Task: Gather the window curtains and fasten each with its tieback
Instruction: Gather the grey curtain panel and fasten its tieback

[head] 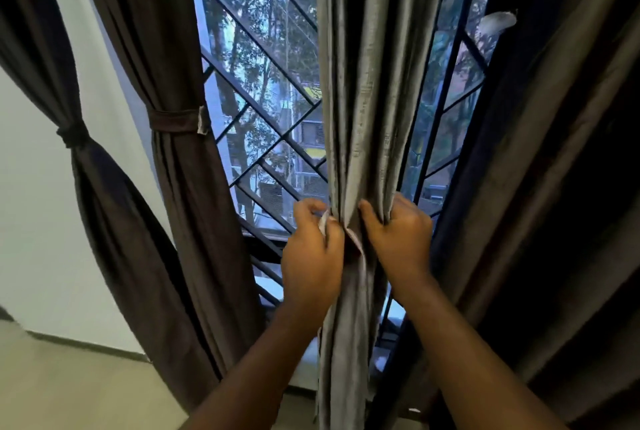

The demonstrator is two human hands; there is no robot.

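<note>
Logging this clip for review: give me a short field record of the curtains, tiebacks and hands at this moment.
far-left curtain: gathered, tied
second curtain: gathered, tieback band fastened around it
middle grey curtain: bunched, not yet fastened
left hand: shut on a pale tieback strip at the grey curtain
right hand: gripping the bunched grey folds
right dark curtain: hanging loose, no tieback visible
background: window grille, trees

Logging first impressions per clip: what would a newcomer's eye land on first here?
Two bare hands, the left hand and right hand, clutch the grey curtain at centre, bunching it with a pale tieback between them. To the left, a brown curtain already hangs cinched by its band before the window grille.
</note>
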